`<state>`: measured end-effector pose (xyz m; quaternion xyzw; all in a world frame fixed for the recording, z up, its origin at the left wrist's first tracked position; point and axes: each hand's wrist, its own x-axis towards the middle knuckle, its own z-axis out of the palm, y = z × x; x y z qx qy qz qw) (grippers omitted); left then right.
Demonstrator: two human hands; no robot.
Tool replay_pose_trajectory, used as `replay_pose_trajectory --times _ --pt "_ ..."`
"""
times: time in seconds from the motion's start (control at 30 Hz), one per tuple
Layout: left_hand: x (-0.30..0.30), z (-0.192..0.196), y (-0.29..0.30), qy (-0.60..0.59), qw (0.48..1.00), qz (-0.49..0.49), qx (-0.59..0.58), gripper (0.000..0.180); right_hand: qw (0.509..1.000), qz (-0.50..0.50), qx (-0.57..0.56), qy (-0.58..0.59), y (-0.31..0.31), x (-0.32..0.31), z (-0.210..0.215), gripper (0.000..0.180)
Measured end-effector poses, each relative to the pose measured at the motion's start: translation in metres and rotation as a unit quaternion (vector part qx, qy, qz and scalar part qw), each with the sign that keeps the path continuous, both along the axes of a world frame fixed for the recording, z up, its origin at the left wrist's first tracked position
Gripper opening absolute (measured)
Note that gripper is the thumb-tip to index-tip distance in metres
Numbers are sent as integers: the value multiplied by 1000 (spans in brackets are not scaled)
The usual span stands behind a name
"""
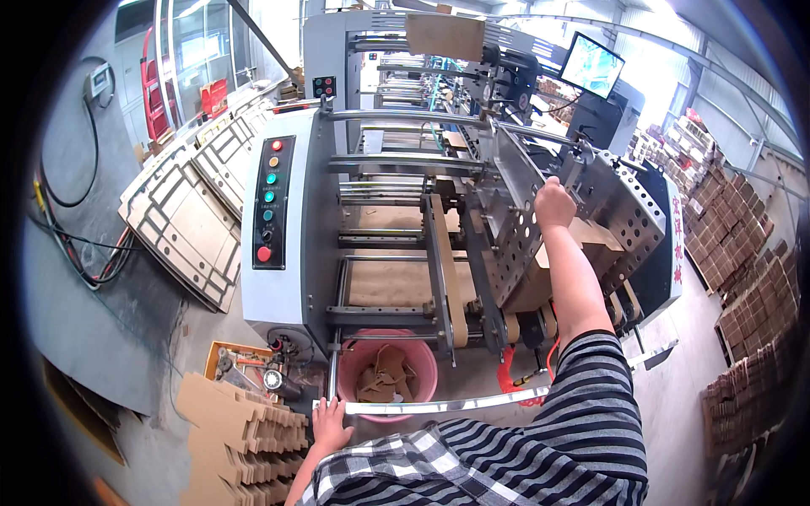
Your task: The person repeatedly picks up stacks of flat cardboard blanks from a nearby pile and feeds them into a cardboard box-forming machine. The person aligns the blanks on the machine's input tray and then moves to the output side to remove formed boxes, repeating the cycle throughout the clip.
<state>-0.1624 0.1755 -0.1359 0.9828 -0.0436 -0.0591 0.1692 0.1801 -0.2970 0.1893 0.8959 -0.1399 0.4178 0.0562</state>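
Observation:
My right arm reaches forward over a large grey carton machine (316, 211). At its end my right hand (554, 204) is closed at the upper corner of an upright metal plate (516, 173); the fingers' inner side is hidden. Beside that hand, brown cardboard blanks (591, 249) stand between perforated metal guides (641, 211). Low on the left, my left hand (331, 426) lies with fingers apart on the left end of a shiny metal bar (439, 408), which runs across the machine's near side. That hand grasps nothing.
Cardboard scraps lie in a pink tub (430, 358) under the machine. Folded cardboard (228, 430) is stacked left, near an orange toolbox (221, 354). A button panel (270, 202) faces me. Wooden die boards (190, 219) lean left; cardboard stacks (730, 228) line the right. A screen (592, 65) hangs behind.

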Motion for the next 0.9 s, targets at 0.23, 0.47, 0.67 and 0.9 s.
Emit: replay_pose_trajectory --times 0.23,0.47,0.67,0.9 --pt "0 1 0 7 1000 -1 6 75 1000 5 10 7 1 -1 1 17" --pt "0 1 0 13 1000 3 4 75 1000 5 13 8 2 -2 2 17" --pt "0 -2 1 14 1000 5 0 75 1000 9 17 5 2 -2 2 16" --pt "-1 1 0 8 1000 4 -6 75 1000 3 14 2 2 -2 3 16"
